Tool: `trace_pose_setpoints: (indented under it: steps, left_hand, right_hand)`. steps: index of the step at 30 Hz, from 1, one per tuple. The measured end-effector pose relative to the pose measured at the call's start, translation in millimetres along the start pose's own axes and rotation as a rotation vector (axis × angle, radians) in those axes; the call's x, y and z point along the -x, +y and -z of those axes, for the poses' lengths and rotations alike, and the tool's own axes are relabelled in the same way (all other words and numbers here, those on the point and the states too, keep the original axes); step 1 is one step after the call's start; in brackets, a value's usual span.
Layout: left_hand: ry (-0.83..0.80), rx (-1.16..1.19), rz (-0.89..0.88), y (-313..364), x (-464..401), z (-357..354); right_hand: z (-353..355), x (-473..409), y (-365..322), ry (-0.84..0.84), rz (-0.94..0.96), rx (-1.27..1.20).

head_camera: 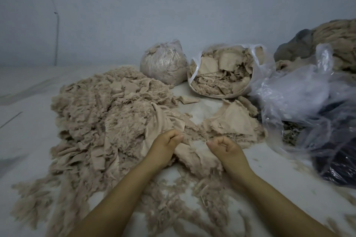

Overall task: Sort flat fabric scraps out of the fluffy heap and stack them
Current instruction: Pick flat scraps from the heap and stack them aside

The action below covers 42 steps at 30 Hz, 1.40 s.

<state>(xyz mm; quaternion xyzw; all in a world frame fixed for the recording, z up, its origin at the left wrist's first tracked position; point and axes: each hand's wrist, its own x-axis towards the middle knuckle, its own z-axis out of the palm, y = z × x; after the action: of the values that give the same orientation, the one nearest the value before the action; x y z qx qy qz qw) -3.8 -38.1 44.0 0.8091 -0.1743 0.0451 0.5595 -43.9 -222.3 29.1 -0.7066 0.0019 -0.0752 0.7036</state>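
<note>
A big beige fluffy heap (100, 113) of fuzzy fabric covers the left and middle of the pale floor. A stack of flat beige scraps (235, 121) lies to the right of it. My left hand (165, 144) has its fingers curled and grips a flat beige scrap (163, 121) at the heap's right edge. My right hand (225, 148) is curled too, just in front of the stack, with a fuzzy piece (194, 158) lying under and between both hands. Whether the right fingers pinch any fabric cannot be made out.
An open plastic bag (221, 71) full of beige scraps lies behind the stack, with a tied bag of fluff (163, 61) to its left. Crumpled clear plastic bags (308, 102) and dark cloth (339, 163) fill the right side. Loose fluff (173, 198) litters the floor between my forearms.
</note>
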Motion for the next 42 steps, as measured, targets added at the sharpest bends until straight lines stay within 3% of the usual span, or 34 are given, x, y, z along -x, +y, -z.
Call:
trace_pose_setpoints:
  steps: [4,8,11,15,19,24,28,34,38,40,42]
  left_hand:
    - [-0.265,0.041,0.112,3.3,4.0,-12.3]
    - [-0.021,0.068,0.155,0.7,2.8,1.6]
    - [0.012,0.171,0.161,-0.9,4.8,24.6]
    - [-0.078,0.213,0.138,4.1,8.1,26.4]
    - [-0.197,0.165,0.036,12.4,9.9,14.9]
    - [-0.053,0.081,-0.014,8.7,10.8,19.0]
    - [-0.234,0.097,0.080,11.6,13.1,12.7]
    - [0.000,-0.135,-0.020,12.9,5.6,-0.7]
    - [0.237,-0.027,-0.008,8.7,4.6,17.5]
    - [0.177,-0.003,-0.001,7.0,3.1,26.8]
    - [0.014,0.079,-0.017,9.2,5.3,22.3]
  right_hand:
    - [-11.2,-8.1,-2.9,-0.034,0.103,0.087]
    - [-12.7,-9.7,-3.7,-0.017,0.084,0.095]
    - [1.4,-3.8,3.5,-0.121,-0.048,0.018]
    - [-3.4,-0.7,-0.6,-0.158,0.019,0.165]
    - [-24.2,-5.1,-7.6,-0.302,0.045,0.290]
    - [-21.5,-10.4,-3.7,-0.244,0.001,-0.009]
    - [-24.5,-9.4,-3.5,-0.260,0.163,0.192]
    - [-30.3,-8.5,-2.2,-0.202,0.305,0.406]
    - [-10.2,-3.3,9.0,-0.240,0.235,0.378]
    - [-3.0,0.3,8.2,-0.292,0.148,0.371]
    - [-4.5,0.2,-0.2,-0.274,0.148,0.377]
